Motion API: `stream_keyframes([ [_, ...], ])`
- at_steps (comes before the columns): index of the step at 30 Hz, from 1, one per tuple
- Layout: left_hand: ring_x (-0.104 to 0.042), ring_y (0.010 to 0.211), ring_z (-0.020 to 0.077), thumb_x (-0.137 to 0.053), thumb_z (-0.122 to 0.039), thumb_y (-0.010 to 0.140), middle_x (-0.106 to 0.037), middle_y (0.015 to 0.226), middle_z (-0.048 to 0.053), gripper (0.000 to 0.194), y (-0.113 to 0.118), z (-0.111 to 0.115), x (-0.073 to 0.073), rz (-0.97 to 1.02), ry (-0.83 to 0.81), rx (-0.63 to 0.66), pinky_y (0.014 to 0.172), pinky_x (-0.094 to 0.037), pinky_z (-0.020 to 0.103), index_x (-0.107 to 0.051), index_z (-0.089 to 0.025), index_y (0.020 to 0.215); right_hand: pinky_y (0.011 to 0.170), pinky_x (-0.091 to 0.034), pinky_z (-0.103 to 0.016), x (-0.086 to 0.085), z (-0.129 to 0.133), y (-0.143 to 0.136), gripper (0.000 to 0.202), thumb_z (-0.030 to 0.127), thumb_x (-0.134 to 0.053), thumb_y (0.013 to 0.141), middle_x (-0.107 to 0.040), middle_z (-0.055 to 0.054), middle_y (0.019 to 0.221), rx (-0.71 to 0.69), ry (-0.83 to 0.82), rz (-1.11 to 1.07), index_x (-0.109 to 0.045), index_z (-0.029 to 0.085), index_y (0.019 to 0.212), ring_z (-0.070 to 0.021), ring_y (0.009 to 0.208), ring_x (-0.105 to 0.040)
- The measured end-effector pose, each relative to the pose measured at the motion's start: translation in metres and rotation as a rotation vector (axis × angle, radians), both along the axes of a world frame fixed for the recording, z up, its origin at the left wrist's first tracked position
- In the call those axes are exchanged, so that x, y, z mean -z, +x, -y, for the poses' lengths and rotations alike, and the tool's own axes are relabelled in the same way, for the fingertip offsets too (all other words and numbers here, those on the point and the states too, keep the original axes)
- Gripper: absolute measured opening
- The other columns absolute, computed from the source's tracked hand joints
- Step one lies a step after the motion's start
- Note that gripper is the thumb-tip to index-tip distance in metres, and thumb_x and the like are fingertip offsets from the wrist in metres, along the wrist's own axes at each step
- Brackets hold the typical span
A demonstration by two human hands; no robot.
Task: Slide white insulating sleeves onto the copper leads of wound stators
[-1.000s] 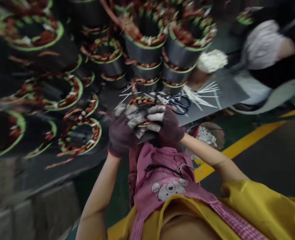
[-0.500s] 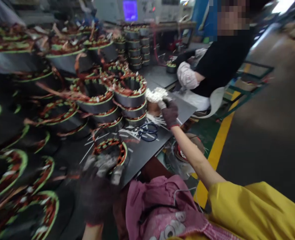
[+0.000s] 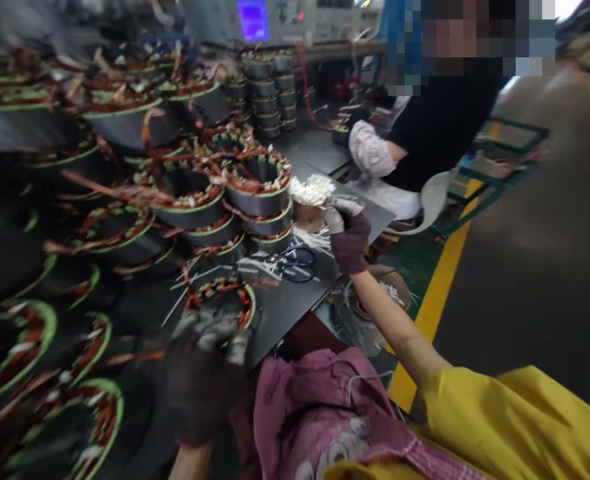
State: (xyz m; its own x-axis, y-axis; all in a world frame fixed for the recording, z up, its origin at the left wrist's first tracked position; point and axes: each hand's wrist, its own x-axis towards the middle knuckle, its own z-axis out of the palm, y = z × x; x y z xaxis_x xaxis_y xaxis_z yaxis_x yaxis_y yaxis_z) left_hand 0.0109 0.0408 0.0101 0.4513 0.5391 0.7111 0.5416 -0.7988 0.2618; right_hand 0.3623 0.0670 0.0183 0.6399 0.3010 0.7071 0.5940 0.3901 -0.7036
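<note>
Reading the dial: the clock is centred on the wound ring, with 12 o'clock toward the top of the view.
Wound ring: sits on the dark bench, just ahead of the left hand; outline round, bore facing up, the axis through the bore close to upright; green rim and red-brown windings face the viewer.
Left hand: at 6 o'clock, gloved; fingers half bent over the ring's near side; blur hides whether they grip it.
Right hand: at 2 o'clock, gloved; fingers loosely curled, partly open; whether a strip is held cannot be told.
White bundle: at 10 o'clock from the right hand and just beside it, contact unclear; the bundle shows its pale ends upward, above a brown tub.
Scissors: at 2 o'clock, lying flat; long axis roughly 9 to 3, blue handles toward 3, blades toward 9 among loose white strips.
Stacked rings: at 12 o'clock, in columns, bores upward.
Co-worker: farther out toward 2 o'clock, a person in a black top with pale sleeves.
</note>
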Motion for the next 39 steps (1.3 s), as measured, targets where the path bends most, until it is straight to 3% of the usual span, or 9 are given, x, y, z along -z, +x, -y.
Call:
stream_keyframes([
  [3,-0.077,0.106,0.0339,-0.079,-0.024,0.095,-0.08,0.1,0.01,0.013,0.014,0.009,0.002,-0.016,0.087,-0.121,0.102,-0.061,0.055,-0.07,-0.023,0.104,0.109,-0.061,-0.05,-0.009,0.044,-0.039,0.018,0.047,-0.079,0.099,-0.081,-0.006,0.114,-0.311,-0.068,0.045,-0.079,0.029,0.103,-0.0266,0.113,-0.076],
  [7,-0.075,0.111,0.0348,-0.079,-0.033,0.096,-0.081,0.109,0.011,0.02,0.021,0.014,0.014,-0.055,0.011,-0.239,0.109,-0.056,0.056,-0.076,-0.023,0.114,0.095,-0.066,-0.043,-0.012,0.095,-0.071,0.011,0.036,-0.087,0.096,-0.084,-0.007,0.117,-0.947,-0.349,-0.016,-0.082,0.027,0.1,-0.0247,0.107,-0.08],
  [12,-0.071,0.129,0.0349,-0.076,-0.031,0.099,-0.081,0.113,0.009,0.015,0.025,0.019,0.022,-0.041,-0.088,-0.275,0.124,-0.046,0.059,-0.078,-0.025,0.113,0.093,-0.067,-0.037,0.0,0.122,-0.084,0.005,0.028,-0.087,0.097,-0.086,-0.008,0.113,-1.459,-0.523,-0.115,-0.083,0.025,0.1,-0.0213,0.104,-0.082],
  [15,-0.07,0.134,0.0362,-0.077,-0.032,0.098,-0.081,0.118,0.009,0.016,0.021,0.019,0.02,-0.106,-0.095,-0.262,0.127,-0.044,0.06,-0.078,-0.025,0.113,0.092,-0.067,-0.035,0.011,0.131,-0.082,0.007,0.027,-0.088,0.096,-0.086,-0.009,0.112,-1.533,-0.59,-0.193,-0.084,0.025,0.101,-0.0202,0.102,-0.083],
  [21,-0.064,0.143,0.0404,-0.082,-0.039,0.095,-0.079,0.131,0.015,0.046,0.011,0.018,0.016,-0.203,-0.184,-0.274,0.127,-0.044,0.06,-0.072,-0.021,0.136,0.097,-0.067,-0.039,0.024,0.14,-0.083,0.011,0.026,-0.091,0.093,-0.086,-0.009,0.112,-1.579,-0.675,-0.313,-0.084,0.024,0.101,-0.0223,0.106,-0.083],
  [26,-0.069,0.134,0.0388,-0.078,-0.044,0.097,-0.078,0.132,0.016,0.047,0.018,0.02,0.022,-0.128,-0.134,-0.289,0.124,-0.045,0.058,-0.068,-0.02,0.136,0.099,-0.067,-0.041,0.0,0.118,-0.109,0.014,0.032,-0.095,0.09,-0.087,-0.008,0.109,-1.488,-0.494,-0.401,-0.084,0.025,0.095,-0.0235,0.106,-0.083],
  [30,-0.07,0.131,0.0387,-0.08,-0.043,0.094,-0.08,0.128,0.015,0.049,0.02,0.024,0.025,-0.089,-0.058,-0.307,0.122,-0.048,0.056,-0.068,-0.02,0.136,0.1,-0.068,-0.042,-0.018,0.117,-0.106,0.011,0.029,-0.094,0.089,-0.086,-0.006,0.109,-1.465,-0.43,-0.336,-0.085,0.028,0.095,-0.0227,0.105,-0.082],
  [35,-0.068,0.136,0.0401,-0.081,-0.039,0.094,-0.078,0.13,0.016,0.05,0.02,0.027,0.023,-0.092,-0.151,-0.306,0.126,-0.044,0.059,-0.069,-0.021,0.139,0.088,-0.068,-0.035,0.004,0.139,-0.081,0.009,0.028,-0.092,0.092,-0.087,-0.008,0.107,-1.497,-0.687,-0.276,-0.085,0.025,0.095,-0.021,0.098,-0.083],
  [39,-0.066,0.138,0.0404,-0.082,-0.039,0.093,-0.077,0.133,0.016,0.052,0.021,0.027,0.022,-0.067,-0.192,-0.299,0.127,-0.043,0.06,-0.068,-0.022,0.14,0.089,-0.068,-0.035,0.016,0.14,-0.086,0.012,0.03,-0.092,0.092,-0.087,-0.01,0.11,-1.528,-0.731,-0.36,-0.083,0.023,0.095,-0.022,0.1,-0.084],
])
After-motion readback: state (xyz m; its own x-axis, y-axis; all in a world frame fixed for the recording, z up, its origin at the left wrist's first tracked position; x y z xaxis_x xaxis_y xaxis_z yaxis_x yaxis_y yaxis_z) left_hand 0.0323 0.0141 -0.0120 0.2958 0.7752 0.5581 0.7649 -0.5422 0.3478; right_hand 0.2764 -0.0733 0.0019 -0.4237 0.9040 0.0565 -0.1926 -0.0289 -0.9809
